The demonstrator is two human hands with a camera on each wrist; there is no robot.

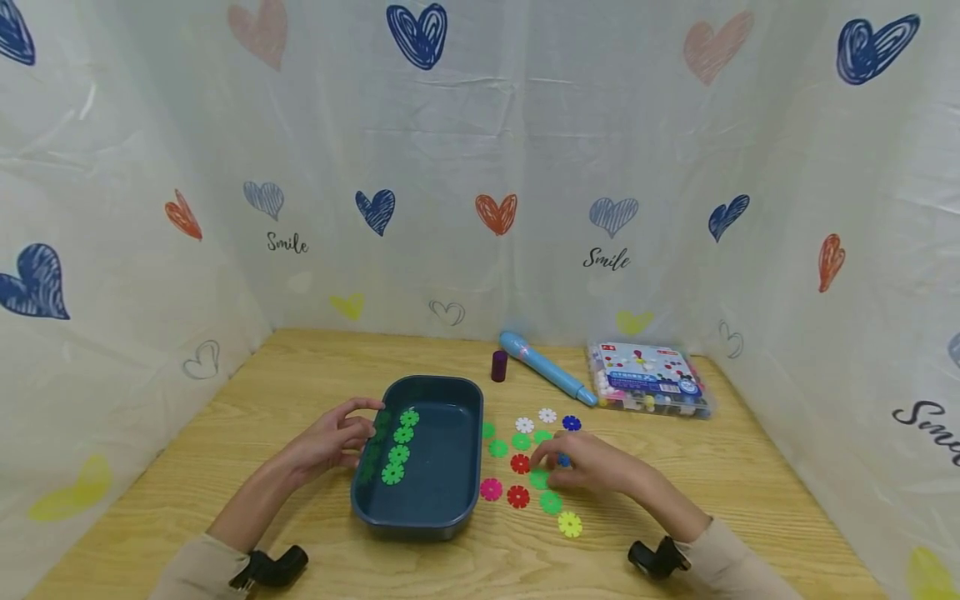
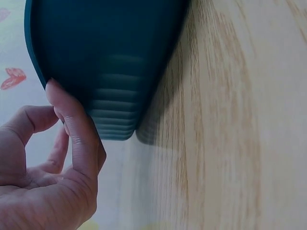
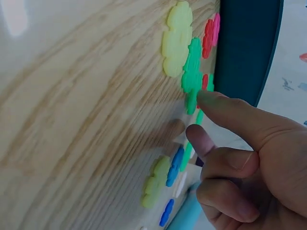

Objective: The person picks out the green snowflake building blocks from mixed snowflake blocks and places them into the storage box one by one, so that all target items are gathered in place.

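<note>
A person sits at a wooden table (image 1: 315,392) screened on three sides by white sheeting printed with hearts. Just left of centre in the head view lies a dark teal tray (image 1: 450,467), oblong with rounded corners. Inside it, along its left wall, four green snowflake discs (image 1: 400,445) lie in a loose column.

The left hand (image 1: 333,437) rests against the tray's left rim. The left wrist view shows the thumb (image 2: 79,139) pressed flat on the tray's ribbed outer corner, with the other fingers loosely curled beside the rim and nothing clamped between them; it seems placed to keep the tray from sliding.

To the right of the tray, a scatter of snowflake discs lies flat on the wood: green, red (image 1: 517,497), pink (image 1: 491,489), white (image 1: 547,415), blue (image 1: 572,422) and a yellow disc (image 1: 569,524) nearest the lower edge. The right hand (image 1: 588,462) sits low over the middle of this scatter. In the right wrist view its forefinger (image 3: 230,110) touches the edge of a green disc (image 3: 193,79) while the thumb (image 3: 201,140) hovers just beneath, pincer-fashion, as if to lift it; whether the disc is already pinched I cannot tell.

Toward the upper right of the table lie a light blue pen-shaped toy (image 1: 543,367), a small dark purple cap (image 1: 499,366) standing beside it, and a clear plastic box (image 1: 648,379) of coloured pieces.
</note>
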